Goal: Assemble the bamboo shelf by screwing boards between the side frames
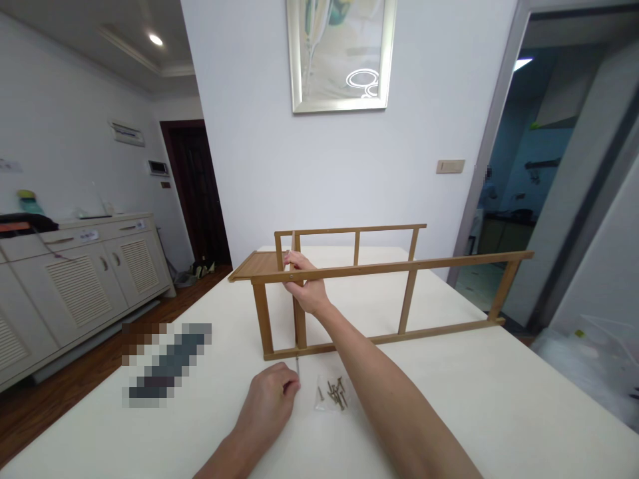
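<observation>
A wooden rack frame (349,271) lies on its side on the white table (449,412), with slatted shelf boards at its left end. My right hand (309,289) reaches across and grips the frame near its left end, fingers around the upper front rail and the board behind it. Low at the front, my left hand (269,396) is closed in a pinch on a thin metal rod (298,369) that looks like an Allen key. The rod's far end meets the lower rail. Just right of that hand, a clear plastic bag (319,399) holds several brass-coloured screws (337,392).
A pixelated dark object (170,366) lies on the table's left side. The wall (249,133) rises behind the table, with a framed picture (344,60). To the left stands a white cabinet (90,266). A doorway (529,166) opens on the right.
</observation>
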Demonstrator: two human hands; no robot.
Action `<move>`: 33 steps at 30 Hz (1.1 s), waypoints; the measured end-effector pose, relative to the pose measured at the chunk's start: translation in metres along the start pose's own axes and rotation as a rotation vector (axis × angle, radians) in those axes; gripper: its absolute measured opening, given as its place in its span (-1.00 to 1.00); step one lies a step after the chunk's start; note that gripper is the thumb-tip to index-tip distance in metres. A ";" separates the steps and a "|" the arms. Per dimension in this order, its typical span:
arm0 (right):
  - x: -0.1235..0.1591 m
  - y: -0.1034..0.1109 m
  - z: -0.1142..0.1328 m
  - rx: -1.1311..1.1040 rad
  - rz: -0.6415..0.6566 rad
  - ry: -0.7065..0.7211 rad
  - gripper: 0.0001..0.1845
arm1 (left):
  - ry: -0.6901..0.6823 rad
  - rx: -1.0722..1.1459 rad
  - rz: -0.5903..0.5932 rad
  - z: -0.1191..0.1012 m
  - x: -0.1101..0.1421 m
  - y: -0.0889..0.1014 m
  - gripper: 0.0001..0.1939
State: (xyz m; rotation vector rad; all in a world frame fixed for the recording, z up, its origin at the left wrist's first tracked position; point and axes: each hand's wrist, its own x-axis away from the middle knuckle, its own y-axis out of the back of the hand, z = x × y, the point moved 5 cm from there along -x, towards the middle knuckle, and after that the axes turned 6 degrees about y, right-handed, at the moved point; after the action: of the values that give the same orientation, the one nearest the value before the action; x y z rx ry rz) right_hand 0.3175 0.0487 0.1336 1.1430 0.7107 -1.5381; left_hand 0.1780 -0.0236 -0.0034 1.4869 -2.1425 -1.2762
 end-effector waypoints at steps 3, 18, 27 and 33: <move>0.000 0.000 0.000 0.004 0.000 0.002 -0.67 | -0.006 -0.013 -0.002 -0.001 0.001 0.000 -0.73; 0.000 0.000 0.000 0.002 0.002 0.003 -0.67 | -0.048 -0.043 -0.002 0.000 0.001 -0.001 -0.70; -0.001 -0.001 -0.002 -0.004 0.012 -0.005 -0.69 | -0.036 -0.037 0.001 0.001 0.001 -0.001 -0.71; -0.001 -0.001 0.000 -0.022 -0.002 0.016 -0.69 | -0.058 -0.064 -0.001 0.000 0.001 -0.001 -0.70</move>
State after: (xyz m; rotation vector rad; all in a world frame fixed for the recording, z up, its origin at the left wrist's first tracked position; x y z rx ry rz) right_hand 0.3170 0.0495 0.1339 1.1398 0.7377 -1.5205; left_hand 0.1778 -0.0249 -0.0046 1.4422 -2.1153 -1.3915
